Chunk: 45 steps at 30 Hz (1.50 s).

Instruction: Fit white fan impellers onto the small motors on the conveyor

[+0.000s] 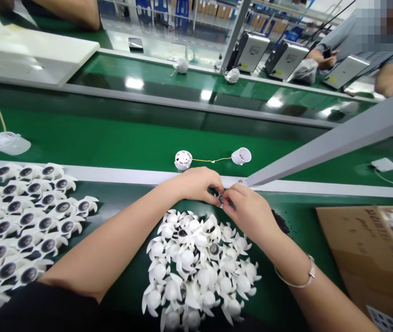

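Bare forearms [109, 244], an ungloved left hand [196, 184] and right hand [248, 212]; a thin silver bangle [298, 276] with a small clasp around the right wrist; black clothing [33, 309] along the lower edge.

Between the fingers [233, 196] shows a dark round part [221, 199]. Below them, white plastic fan rotors [196, 272] lie heaped, a few with black hubs; further left, rows of rotors [26, 216] show black discs. Beyond the fingers, a white fan housing [183, 160] trails yellow wire [210, 161] across the green bench [113, 138].
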Available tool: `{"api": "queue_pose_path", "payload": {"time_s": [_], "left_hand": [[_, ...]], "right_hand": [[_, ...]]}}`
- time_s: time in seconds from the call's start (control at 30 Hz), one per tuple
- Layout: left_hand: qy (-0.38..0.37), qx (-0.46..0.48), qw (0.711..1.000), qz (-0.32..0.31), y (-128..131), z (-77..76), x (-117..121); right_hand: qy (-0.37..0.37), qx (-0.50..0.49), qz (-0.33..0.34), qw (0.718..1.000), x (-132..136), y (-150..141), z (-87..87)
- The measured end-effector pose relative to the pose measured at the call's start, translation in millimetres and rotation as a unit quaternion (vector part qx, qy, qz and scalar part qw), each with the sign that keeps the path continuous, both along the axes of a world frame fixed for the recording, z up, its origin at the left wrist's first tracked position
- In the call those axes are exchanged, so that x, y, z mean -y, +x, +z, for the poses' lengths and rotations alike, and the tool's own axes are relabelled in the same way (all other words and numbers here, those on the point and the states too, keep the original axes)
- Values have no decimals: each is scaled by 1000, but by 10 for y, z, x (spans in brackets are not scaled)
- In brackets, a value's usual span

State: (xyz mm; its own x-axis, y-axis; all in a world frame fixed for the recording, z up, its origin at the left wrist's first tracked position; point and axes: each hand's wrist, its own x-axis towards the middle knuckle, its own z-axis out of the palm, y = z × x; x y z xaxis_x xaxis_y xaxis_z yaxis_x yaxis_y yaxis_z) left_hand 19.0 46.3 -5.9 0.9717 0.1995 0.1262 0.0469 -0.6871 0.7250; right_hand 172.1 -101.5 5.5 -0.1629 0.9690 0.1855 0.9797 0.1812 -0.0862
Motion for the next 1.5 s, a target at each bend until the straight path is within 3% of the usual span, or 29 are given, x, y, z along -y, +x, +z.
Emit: {"api": "queue_pose_path", "payload": {"time_s": [0.23,0.33,0.43,0.5,0.57,0.63,0.73,0.87,0.93,1.0,1.1,1.3,1.5], "left_hand": [[-10,-5,1000,15,8,3,-3],[-17,-7,1000,17,4,8,0],[-7,-10,1000,17,-8,13,5],[1,-10,1000,17,-16,15,9],[5,-6,1000,15,-22,14,14],[7,-1,1000,11,-26,9,17],[8,5,1000,10,-30,-3,15],[-50,24,998,13,-38,-16,-10],[-126,31,991,28,-42,-21,-37],[-211,34,976,44,-43,-24,-65],[-288,38,955,56,-37,-22,-83],[-262,-30,962,67,-26,53,-33],[-249,-105,960,68,20,98,-73]], "right_hand": [[29,122,89,988,181,-106,122],[13,84,90,992,197,-59,193],[39,-49,15,998,-54,82,207],[87,-79,-30,993,-357,174,162],[87,-39,-46,994,-689,229,94],[36,22,-48,998,-956,240,42],[-12,62,-59,996,-1077,190,58],[72,20,-111,991,-661,106,216],[104,-72,-127,984,-335,91,280],[85,-205,-122,967,-38,85,290],[71,-316,-85,942,238,51,198],[101,-181,-21,978,292,-55,-63],[99,-171,-30,980,233,-57,-43]]}}
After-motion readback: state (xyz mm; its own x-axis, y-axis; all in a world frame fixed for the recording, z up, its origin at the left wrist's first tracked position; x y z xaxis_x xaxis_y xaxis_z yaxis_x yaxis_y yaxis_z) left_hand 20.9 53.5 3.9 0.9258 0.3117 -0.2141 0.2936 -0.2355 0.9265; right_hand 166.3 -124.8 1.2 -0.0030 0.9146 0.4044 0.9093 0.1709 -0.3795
